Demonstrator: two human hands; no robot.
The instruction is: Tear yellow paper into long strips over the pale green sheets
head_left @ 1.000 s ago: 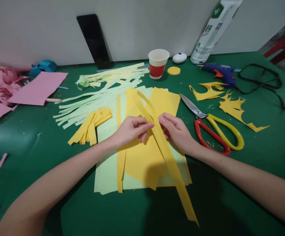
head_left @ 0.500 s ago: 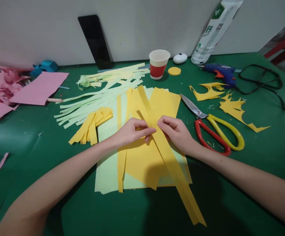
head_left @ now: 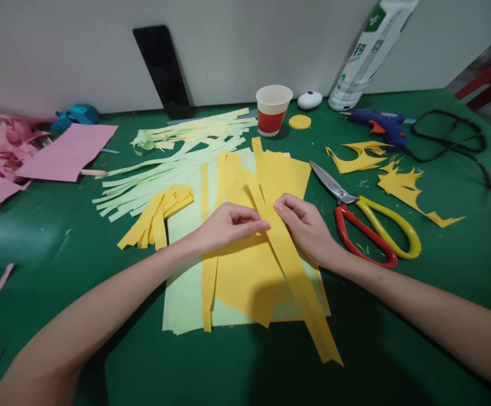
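Note:
A long yellow paper strip [head_left: 300,282] runs slantwise between my hands, its lower end past the paper's edge toward me. My left hand [head_left: 237,225] pinches its left edge between thumb and fingers, where a narrower yellow piece crosses. On the other edge, my right hand [head_left: 302,220] grips the strip with thumb and fingertips. Beneath them lie yellow sheets [head_left: 240,270] on pale green sheets [head_left: 181,293]. To the left sits a bundle of short yellow strips [head_left: 156,217]. Scissors [head_left: 366,220] with red and yellow handles rest right of my right hand.
Pale green strips [head_left: 144,183] spread at the back left, near pink paper [head_left: 70,152]. A paper cup [head_left: 273,113], yellow disc [head_left: 300,122] and blue glue gun [head_left: 378,127] with a cable stand behind. A phone [head_left: 163,70] leans on the wall. Yellow scraps [head_left: 410,192] lie right.
The long yellow strip has turned a little more upright; its far end has swung right and its near end has drawn back up and left. My right hand has shifted slightly.

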